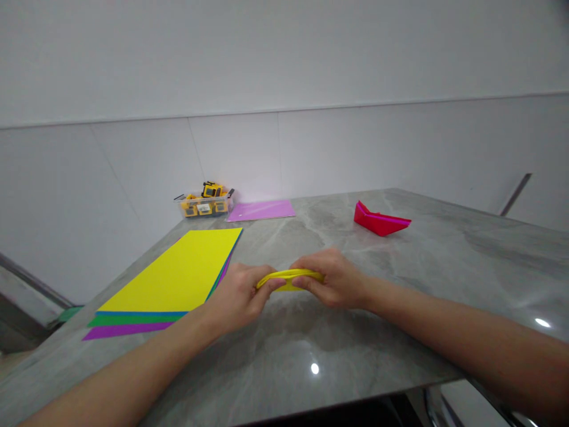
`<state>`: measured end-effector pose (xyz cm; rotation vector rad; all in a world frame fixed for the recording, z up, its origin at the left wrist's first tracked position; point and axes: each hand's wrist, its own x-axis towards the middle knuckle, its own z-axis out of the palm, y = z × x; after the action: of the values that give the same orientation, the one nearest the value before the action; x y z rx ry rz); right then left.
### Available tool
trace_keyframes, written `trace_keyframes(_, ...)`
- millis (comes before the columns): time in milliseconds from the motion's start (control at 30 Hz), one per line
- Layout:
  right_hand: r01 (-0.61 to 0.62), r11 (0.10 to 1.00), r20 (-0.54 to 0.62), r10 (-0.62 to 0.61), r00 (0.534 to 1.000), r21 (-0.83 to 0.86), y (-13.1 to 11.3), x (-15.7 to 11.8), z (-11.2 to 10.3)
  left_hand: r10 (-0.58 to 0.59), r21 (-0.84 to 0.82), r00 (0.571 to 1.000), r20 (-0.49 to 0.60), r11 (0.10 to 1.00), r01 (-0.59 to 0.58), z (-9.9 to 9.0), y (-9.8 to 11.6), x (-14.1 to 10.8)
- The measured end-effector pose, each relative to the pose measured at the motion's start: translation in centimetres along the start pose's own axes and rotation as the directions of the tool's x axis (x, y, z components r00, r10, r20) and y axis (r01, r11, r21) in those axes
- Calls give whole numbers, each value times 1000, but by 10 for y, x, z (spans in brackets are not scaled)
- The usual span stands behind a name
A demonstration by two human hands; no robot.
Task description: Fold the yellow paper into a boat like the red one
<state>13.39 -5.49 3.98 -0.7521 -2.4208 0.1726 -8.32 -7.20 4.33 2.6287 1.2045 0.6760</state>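
A small folded piece of yellow paper [291, 275] is held level above the grey table, its top edge slightly bowed. My left hand [242, 295] pinches its left end between thumb and fingers. At the other end, the thumb and fingers of my right hand [332, 277] grip the same paper. Both thumbs are on the near side, with their tips close together but apart. To the left lies a fanned stack of coloured sheets [178, 273], yellow on top with blue, green and purple edges showing. My left wrist and forearm pass over the stack's near right corner.
A red folded paper boat [381, 222] sits on the grey table [427, 261] at the back right. By the wall, a clear plastic box [204, 206] holds yellow toy parts, and a flat pink-purple sheet [261, 210] lies beside it. The table's front edge crosses the bottom.
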Motion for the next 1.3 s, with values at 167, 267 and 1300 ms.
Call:
trace_keyframes(167, -52, 991, 7, 53, 999, -121, -3, 1, 3, -48, -2, 999, -11, 999, 48, 5, 1, 3)
trace_keyframes(267, -93, 977, 13, 97, 995, -192, 0, 2, 4, -104, 30, 988, -118, 994, 108, 6, 1, 6)
trace_keyframes(1300, -264, 938, 133, 298, 945, -227, -5, 26, 30, -293, 41, 956, 23, 956, 292, 26, 8, 28)
